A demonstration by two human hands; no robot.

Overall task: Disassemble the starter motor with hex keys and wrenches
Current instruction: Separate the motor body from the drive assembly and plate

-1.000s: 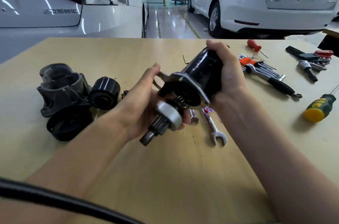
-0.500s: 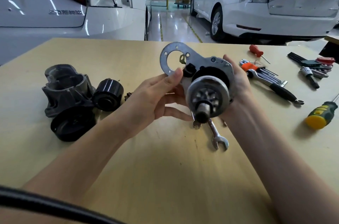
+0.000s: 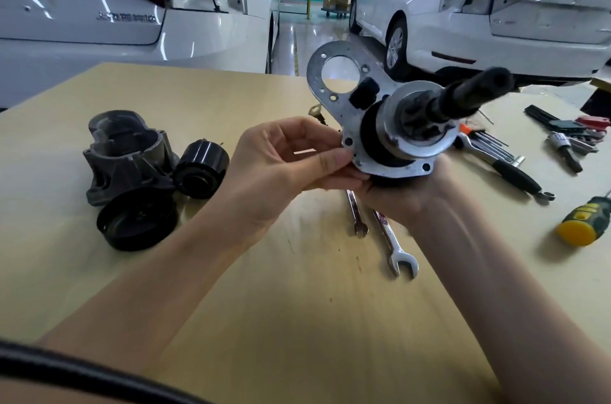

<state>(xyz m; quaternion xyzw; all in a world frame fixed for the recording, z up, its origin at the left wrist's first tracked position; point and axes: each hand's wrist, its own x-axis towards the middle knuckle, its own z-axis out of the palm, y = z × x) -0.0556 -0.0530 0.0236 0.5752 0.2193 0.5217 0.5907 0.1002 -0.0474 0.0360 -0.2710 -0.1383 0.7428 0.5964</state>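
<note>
I hold the starter motor assembly (image 3: 390, 126) above the wooden table, its silver mounting plate (image 3: 334, 73) facing me and its dark pinion shaft (image 3: 476, 93) pointing up to the right. My right hand (image 3: 396, 195) cups the black motor body from below, mostly hidden behind the plate. My left hand (image 3: 291, 155) pinches the plate's lower left edge between thumb and fingers. Two combination wrenches (image 3: 393, 241) lie on the table under my hands. A hex key set (image 3: 489, 142) with an orange holder lies at the right.
Removed parts sit at the left: a grey nose housing (image 3: 125, 152), a black solenoid cylinder (image 3: 201, 169) and a black round cap (image 3: 137, 220). A ratchet handle (image 3: 515, 175), a green-yellow screwdriver (image 3: 585, 222) and other tools (image 3: 568, 132) lie right. White cars stand beyond the table.
The assembly has been turned from pinion pointing down-left to plate facing me, then tilted so the shaft points up-right. My left hand shifted from cradling the pinion end to pinching the plate edge.
</note>
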